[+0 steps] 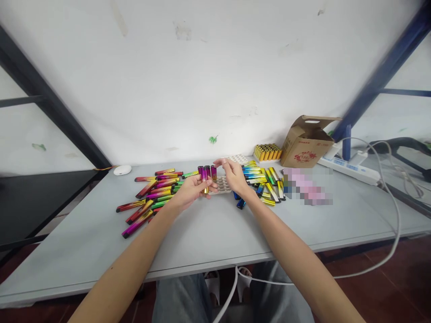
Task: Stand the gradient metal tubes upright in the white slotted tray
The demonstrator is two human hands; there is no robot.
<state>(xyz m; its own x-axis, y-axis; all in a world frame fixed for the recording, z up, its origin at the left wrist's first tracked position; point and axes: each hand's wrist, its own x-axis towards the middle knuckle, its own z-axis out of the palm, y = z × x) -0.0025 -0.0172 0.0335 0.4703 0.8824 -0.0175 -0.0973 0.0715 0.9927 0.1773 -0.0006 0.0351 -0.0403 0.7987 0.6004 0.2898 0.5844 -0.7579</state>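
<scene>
Grip of the left hand (192,188) was clamped on a small upright bunch of purple tubes (204,175), thumb across the front and fingers behind, black ends up. Grip of the right hand (235,174) was partly apart, its fingers loosely bent just above the rightmost tube of the bunch; nothing showed pinched between them, and whether the fingertips touched that tube I could not tell.

Handling the bunch well, I judged, called for light, even pressure from the left thumb, since slick round sides could roll over one another. Keeping the black ends level and squaring the tubes with the right fingertips seemed wiser than squeezing harder. One tube at a time looked the safer way to shift them.

Held tubes stood above the middle of the desk (208,237), next to a pocketed tray (222,185) partly hidden by the hands. Left of it lay loose red, purple and green tubes (158,188); to the right, blue and yellow tubes (257,177) lay in a heap. Behind were a second tray (238,159), a packed block of yellow tubes (268,153) and an open carton (305,146).
</scene>
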